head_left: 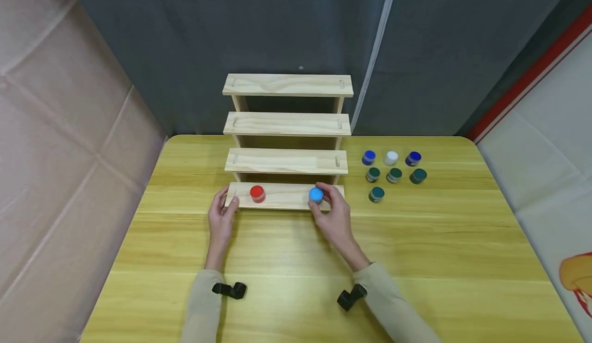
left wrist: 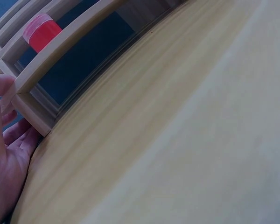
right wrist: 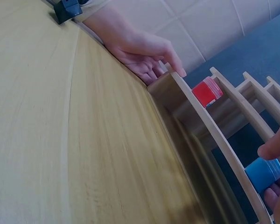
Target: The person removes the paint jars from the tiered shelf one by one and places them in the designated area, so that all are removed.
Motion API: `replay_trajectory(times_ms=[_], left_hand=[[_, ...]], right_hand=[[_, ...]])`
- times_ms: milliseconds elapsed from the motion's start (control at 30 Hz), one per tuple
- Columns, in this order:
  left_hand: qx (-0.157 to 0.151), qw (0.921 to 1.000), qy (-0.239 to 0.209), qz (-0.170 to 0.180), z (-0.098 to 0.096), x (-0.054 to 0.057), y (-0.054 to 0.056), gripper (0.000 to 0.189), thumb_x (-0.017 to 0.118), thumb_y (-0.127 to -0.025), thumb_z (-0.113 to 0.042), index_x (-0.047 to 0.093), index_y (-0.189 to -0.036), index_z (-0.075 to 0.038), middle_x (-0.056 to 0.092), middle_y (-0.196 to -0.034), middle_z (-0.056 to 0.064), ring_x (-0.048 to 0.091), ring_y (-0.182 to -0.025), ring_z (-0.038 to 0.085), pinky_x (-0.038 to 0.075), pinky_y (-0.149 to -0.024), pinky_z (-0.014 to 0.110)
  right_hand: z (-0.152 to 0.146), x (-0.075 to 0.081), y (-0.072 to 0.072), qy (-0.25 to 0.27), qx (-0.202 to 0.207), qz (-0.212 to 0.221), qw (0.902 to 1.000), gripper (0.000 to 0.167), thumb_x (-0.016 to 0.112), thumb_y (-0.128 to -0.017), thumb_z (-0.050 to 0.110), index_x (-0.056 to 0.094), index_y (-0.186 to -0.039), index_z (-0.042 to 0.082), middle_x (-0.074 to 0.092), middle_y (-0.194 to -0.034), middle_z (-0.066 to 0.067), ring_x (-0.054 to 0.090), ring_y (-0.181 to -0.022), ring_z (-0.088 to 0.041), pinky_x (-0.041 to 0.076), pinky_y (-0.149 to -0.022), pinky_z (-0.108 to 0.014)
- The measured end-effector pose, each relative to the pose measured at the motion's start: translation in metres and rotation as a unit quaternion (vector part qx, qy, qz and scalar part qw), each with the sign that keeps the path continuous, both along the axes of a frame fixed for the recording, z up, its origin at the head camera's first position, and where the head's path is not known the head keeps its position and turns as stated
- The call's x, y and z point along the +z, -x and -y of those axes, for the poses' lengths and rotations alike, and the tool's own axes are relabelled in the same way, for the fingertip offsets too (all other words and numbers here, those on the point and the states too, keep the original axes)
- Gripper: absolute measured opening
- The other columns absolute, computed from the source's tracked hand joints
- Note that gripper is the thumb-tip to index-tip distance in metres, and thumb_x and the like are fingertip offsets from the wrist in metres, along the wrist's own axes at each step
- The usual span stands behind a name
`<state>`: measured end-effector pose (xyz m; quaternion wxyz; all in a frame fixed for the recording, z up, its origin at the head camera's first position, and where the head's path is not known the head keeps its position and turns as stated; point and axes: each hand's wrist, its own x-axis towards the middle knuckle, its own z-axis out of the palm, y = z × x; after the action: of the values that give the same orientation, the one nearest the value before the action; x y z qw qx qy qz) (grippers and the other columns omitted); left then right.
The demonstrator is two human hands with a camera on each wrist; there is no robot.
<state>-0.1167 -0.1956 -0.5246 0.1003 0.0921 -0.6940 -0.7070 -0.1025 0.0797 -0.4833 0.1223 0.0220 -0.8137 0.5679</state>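
Note:
My right hand (head_left: 335,216) pinches a small blue paint jar (head_left: 316,195) between thumb and fingers, at the right part of the lowest step of a wooden stepped shelf (head_left: 287,197). In the right wrist view the blue jar (right wrist: 263,173) is upright at the step's front edge. My left hand (head_left: 221,222) grips the left end of the same step; its thumb lies on top and its fingers are against the side panel, as the left wrist view shows. A red paint jar (head_left: 257,194) stands on this step, nearer the left hand, untouched.
Right of the shelf, several small jars stand on the wooden table (head_left: 453,219): blue ones (head_left: 368,158), a white one (head_left: 390,158) and dark green ones (head_left: 394,175). Three higher steps rise behind, before a dark grey partition (head_left: 277,24).

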Motion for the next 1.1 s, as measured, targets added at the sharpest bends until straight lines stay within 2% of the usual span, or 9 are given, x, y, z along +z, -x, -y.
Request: replay_trajectory(times_ms=[67,300,500,700,867,967,1100], left_hand=[[-0.002,1.0000,0.004,-0.002,-0.001,0.005,-0.002,0.047,0.061,-0.099,-0.004,0.050,-0.144,0.004,0.070,-0.102,-0.013,0.062,-0.072,0.012,0.051,-0.067,0.021],[-0.001,1.0000,0.003,0.000,-0.002,0.006,-0.002,0.046,0.062,-0.099,-0.005,0.051,-0.144,0.002,0.070,-0.104,-0.012,0.062,-0.073,0.014,0.051,-0.067,0.022],[-0.002,1.0000,0.001,0.001,-0.002,0.007,-0.003,0.047,0.062,-0.099,-0.006,0.051,-0.144,0.001,0.070,-0.106,-0.011,0.062,-0.073,0.014,0.051,-0.067,0.022],[-0.002,1.0000,0.000,0.001,-0.002,0.006,-0.003,0.047,0.062,-0.099,-0.006,0.051,-0.144,0.001,0.070,-0.106,-0.011,0.062,-0.074,0.014,0.052,-0.068,0.022],[-0.002,1.0000,-0.004,0.001,-0.001,0.005,-0.002,0.048,0.063,-0.099,-0.006,0.051,-0.145,0.001,0.070,-0.103,-0.011,0.062,-0.074,0.014,0.052,-0.068,0.022],[-0.001,1.0000,-0.005,0.000,-0.001,0.004,-0.002,0.048,0.063,-0.098,-0.006,0.051,-0.144,0.001,0.071,-0.103,-0.011,0.062,-0.074,0.014,0.052,-0.068,0.022],[-0.003,1.0000,-0.001,0.002,-0.001,0.004,-0.002,0.048,0.063,-0.099,-0.007,0.051,-0.145,0.000,0.071,-0.103,-0.012,0.062,-0.075,0.013,0.051,-0.067,0.022]], right_hand=[[0.000,-0.001,0.000,-0.006,-0.001,0.000,1.0000,0.042,0.074,-0.086,-0.005,0.061,-0.126,-0.004,0.064,-0.126,-0.019,0.064,-0.118,-0.033,0.054,-0.102,-0.039],[-0.002,-0.006,0.001,-0.005,-0.002,0.005,1.0000,0.041,0.073,-0.087,-0.006,0.061,-0.127,-0.003,0.064,-0.126,-0.019,0.064,-0.119,-0.032,0.054,-0.103,-0.037],[-0.007,-0.005,-0.001,0.022,-0.021,-0.006,0.9995,0.042,0.075,-0.087,-0.006,0.063,-0.127,0.000,0.065,-0.125,-0.017,0.066,-0.116,-0.031,0.054,-0.102,-0.036],[-0.015,-0.003,0.000,0.050,-0.036,-0.031,0.9976,0.043,0.075,-0.085,-0.008,0.062,-0.126,-0.005,0.066,-0.124,-0.022,0.064,-0.116,-0.035,0.054,-0.102,-0.044],[-0.024,-0.004,0.001,0.045,-0.055,-0.049,0.9963,0.043,0.077,-0.084,-0.008,0.063,-0.124,-0.006,0.067,-0.122,-0.024,0.064,-0.113,-0.037,0.054,-0.100,-0.050],[-0.031,-0.004,0.000,0.036,-0.065,-0.043,0.9963,0.041,0.077,-0.084,-0.006,0.064,-0.123,-0.004,0.069,-0.121,-0.020,0.065,-0.112,-0.033,0.054,-0.100,-0.047],[-0.040,-0.003,0.000,0.038,-0.073,-0.039,0.9959,0.040,0.076,-0.086,-0.006,0.063,-0.124,-0.004,0.069,-0.122,-0.018,0.065,-0.114,-0.030,0.053,-0.103,-0.037]])
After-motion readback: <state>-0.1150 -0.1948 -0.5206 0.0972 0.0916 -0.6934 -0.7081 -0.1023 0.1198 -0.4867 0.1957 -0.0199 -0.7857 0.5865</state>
